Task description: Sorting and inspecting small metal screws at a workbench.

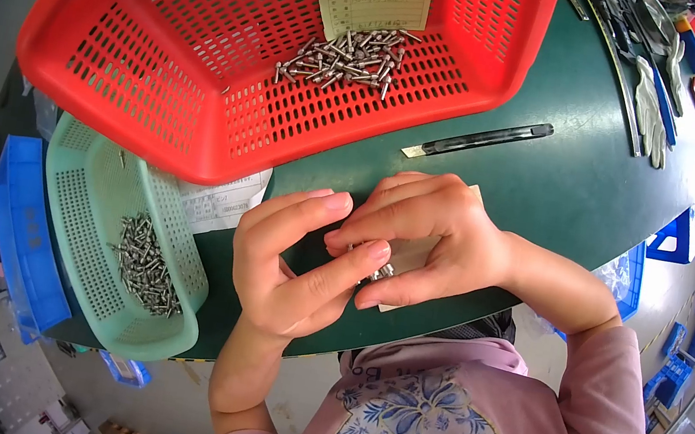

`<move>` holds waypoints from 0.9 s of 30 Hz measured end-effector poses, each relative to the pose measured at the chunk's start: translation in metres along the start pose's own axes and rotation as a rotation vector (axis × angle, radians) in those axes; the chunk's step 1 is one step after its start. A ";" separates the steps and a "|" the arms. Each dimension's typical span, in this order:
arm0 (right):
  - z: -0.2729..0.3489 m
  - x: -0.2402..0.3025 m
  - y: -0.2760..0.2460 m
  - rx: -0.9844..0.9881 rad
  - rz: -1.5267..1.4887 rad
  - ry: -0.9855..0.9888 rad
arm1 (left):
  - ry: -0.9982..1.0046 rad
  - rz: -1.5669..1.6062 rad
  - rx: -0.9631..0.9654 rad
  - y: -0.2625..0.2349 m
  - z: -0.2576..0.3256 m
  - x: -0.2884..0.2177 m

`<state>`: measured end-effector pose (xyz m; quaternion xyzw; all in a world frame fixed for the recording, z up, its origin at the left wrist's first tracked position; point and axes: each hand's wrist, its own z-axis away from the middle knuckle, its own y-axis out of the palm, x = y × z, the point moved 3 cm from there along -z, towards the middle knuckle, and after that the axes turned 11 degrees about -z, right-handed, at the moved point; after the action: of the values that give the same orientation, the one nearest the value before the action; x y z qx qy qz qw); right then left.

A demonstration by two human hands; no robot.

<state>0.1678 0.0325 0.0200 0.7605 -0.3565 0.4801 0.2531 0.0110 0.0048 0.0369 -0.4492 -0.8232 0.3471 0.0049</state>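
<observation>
My left hand [295, 268] and my right hand [434, 239] meet over the near edge of the green table. Between their fingertips sits a small shiny metal piece [383, 273], mostly covered; it resembles the bolt-like pieces in the baskets. My left thumb presses near it, while the other left fingers arch above. The right fingers and thumb curl around it from the other side. A beige card or paper [415, 259] shows partly behind my right hand. Beyond my hands, the red basket [223, 145] holds a heap of bolt-like metal pieces [349, 57] and a yellowish label card [375, 1].
At left stands a pale green basket [194, 270] with many metal pieces [145, 268], beside a blue bin [26, 232]. A printed sheet [224, 203] lies partly under the red basket. A black utility knife [489, 141], blade exposed, rests beyond my hands. Tools and gloves [651, 110] crowd the far right.
</observation>
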 end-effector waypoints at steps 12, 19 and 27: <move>0.001 -0.001 -0.001 0.009 -0.022 0.036 | -0.017 0.032 0.019 0.002 -0.001 -0.001; 0.001 -0.001 -0.001 0.003 -0.048 0.061 | -0.023 0.047 0.021 0.002 0.000 -0.001; 0.002 -0.002 -0.001 -0.015 -0.089 0.107 | -0.104 0.107 0.039 0.003 0.003 0.000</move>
<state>0.1689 0.0319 0.0174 0.7471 -0.3118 0.5056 0.2985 0.0125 0.0043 0.0326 -0.4737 -0.7903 0.3856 -0.0477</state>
